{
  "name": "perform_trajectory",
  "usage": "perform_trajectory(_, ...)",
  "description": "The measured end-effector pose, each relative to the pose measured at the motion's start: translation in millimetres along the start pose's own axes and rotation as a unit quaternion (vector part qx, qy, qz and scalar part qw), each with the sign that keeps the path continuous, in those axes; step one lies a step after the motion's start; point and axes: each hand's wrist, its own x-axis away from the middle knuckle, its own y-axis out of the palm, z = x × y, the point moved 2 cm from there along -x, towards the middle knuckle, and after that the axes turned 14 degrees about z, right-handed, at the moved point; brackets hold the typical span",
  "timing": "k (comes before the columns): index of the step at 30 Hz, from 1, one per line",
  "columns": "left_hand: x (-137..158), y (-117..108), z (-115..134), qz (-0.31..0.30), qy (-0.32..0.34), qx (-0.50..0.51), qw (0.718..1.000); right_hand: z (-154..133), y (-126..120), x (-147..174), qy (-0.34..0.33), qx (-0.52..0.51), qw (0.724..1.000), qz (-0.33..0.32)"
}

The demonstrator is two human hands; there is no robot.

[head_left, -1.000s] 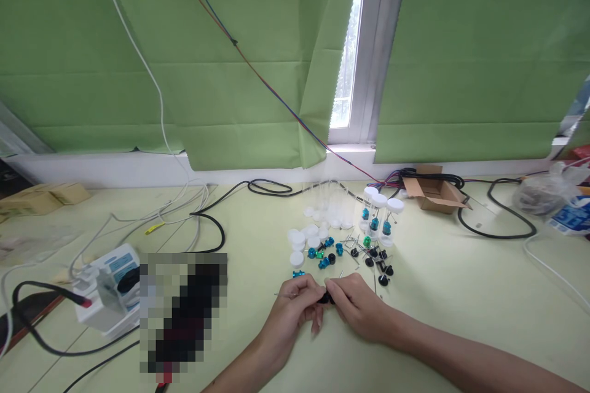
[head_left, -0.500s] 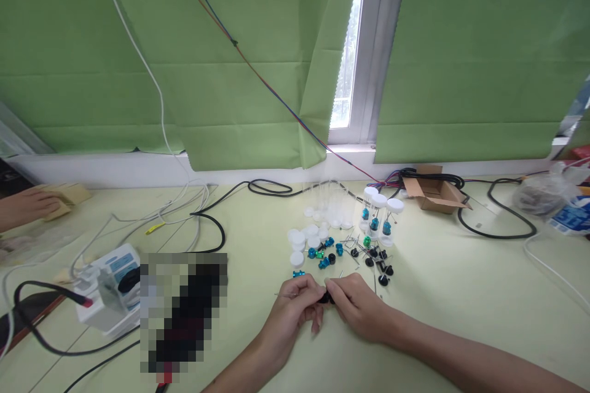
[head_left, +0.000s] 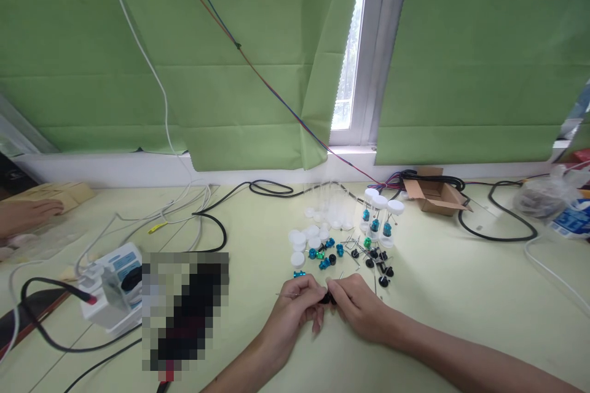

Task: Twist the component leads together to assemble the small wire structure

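Note:
A small black part [head_left: 327, 298] is pinched between my left hand [head_left: 296, 302] and my right hand [head_left: 354, 305], low over the table. Fingers cover most of it, so its exact kind is hidden. A thin metal rod [head_left: 282, 295] pokes out to the left of my left hand. Just beyond the fingers lie several blue metal fittings [head_left: 325, 263], a green fitting [head_left: 367, 242] and several black knob-like pieces [head_left: 383, 281]. Thin bent metal rods [head_left: 353, 241] are scattered among them. White round caps [head_left: 297, 259] lie in a cluster at the left of these parts.
Clear tubes [head_left: 338, 209] stand behind the parts, beside capped tubes [head_left: 395, 207] holding blue fittings. An open cardboard box [head_left: 436, 196] and black cable [head_left: 495, 238] are at right. At left are a white power strip [head_left: 110, 285] and another person's hand [head_left: 30, 215] on yellow blocks.
My hands keep the same pinch on the black part, with hardly any movement. The view has shifted very slightly. At far left, the other person's hand has moved a little down and left.

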Motion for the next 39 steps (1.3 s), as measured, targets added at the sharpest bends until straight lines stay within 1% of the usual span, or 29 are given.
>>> perform_trajectory(10, -1.1, 0.0, -1.6, -0.003, 0.007, 0.025, 1.000, 3.9, 1.4, 1.6, 0.001, -0.023, 1.000, 0.002)
perform_trajectory(15, 0.3, 1.0, 0.1, 0.005, 0.011, 0.041, 0.999, 4.0, 0.4, 2.1, 0.003, -0.006, 1.000, 0.026)
perform_trajectory(20, -2.2, -0.1, 1.8, 0.023, 0.021, 0.042, 0.999, 4.8, -0.2, 3.0, 0.025, -0.049, 0.998, 0.035)
perform_trajectory(25, -2.9, -3.1, 1.6, 0.035, 0.023, 0.056, 0.998, 3.2, -1.3, 5.0, 0.004, -0.040, 0.999, 0.027)
perform_trajectory(28, -3.2, -3.6, 0.1, 0.039, 0.014, 0.059, 0.997, 1.9, -1.9, 4.6, 0.003, -0.034, 0.999, 0.021)
perform_trajectory(34, -4.1, -3.1, -1.5, 0.027, 0.003, 0.053, 0.998, 2.2, -0.8, 2.1, -0.020, -0.017, 0.999, 0.020)
perform_trajectory(39, -3.7, -1.9, -2.0, 0.018, 0.004, 0.050, 0.999, 5.8, 2.1, 2.0, -0.012, -0.034, 0.999, 0.015)
